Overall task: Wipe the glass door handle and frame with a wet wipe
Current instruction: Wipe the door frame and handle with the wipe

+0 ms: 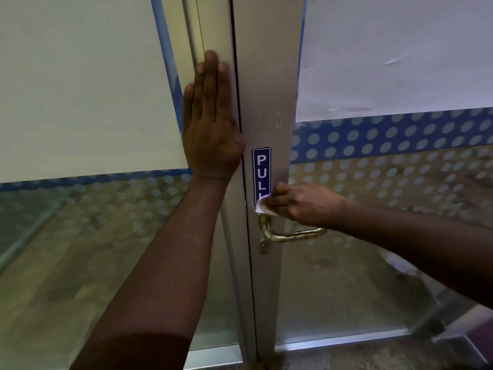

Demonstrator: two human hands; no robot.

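A silver aluminium door frame (269, 97) runs upright through the middle of the head view. It carries a blue PULL sticker (261, 166) and, below that, a brass lever handle (290, 235). My right hand (301, 201) presses a white wet wipe (262, 206) against the frame, over the sticker's lower end and just above the handle's base. My left hand (210, 121) lies flat, fingers together and pointing up, on the neighbouring frame post (216, 36) left of the door gap.
Glass panels (80, 89) on both sides carry white film and a blue band with pale dots (386, 134). A keyhole cylinder (264, 245) sits under the handle. Through the lower glass I see a wood-look floor.
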